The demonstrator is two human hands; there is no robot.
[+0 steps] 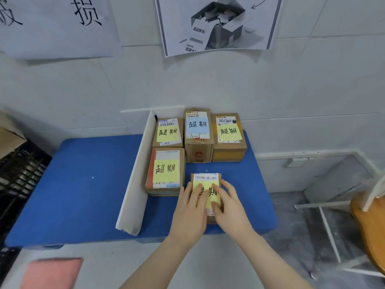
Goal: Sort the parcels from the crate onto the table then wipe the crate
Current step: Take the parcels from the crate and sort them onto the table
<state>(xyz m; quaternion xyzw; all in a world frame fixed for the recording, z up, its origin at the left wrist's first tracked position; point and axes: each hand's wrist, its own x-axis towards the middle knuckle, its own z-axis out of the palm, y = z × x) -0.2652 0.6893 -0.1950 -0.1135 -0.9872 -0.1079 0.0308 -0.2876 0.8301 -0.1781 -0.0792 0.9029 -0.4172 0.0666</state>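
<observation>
While my left grip (pixel 190 209) and right grip (pixel 231 209) lie flat, fingers straight, on the small parcel (pixel 206 177) near the blue tabletop's (pixel 93 195) front edge, four labelled parcels (pixel 166 170) crowd behind and left of it. A white divider board (pixel 137 174) stands further left; a pink cloth (pixel 52 272) lies nearer me.

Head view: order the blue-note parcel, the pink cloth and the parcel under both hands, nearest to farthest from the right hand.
1. parcel under both hands, front, touching the right hand.
2. blue-note parcel, back row.
3. pink cloth, near left.
</observation>
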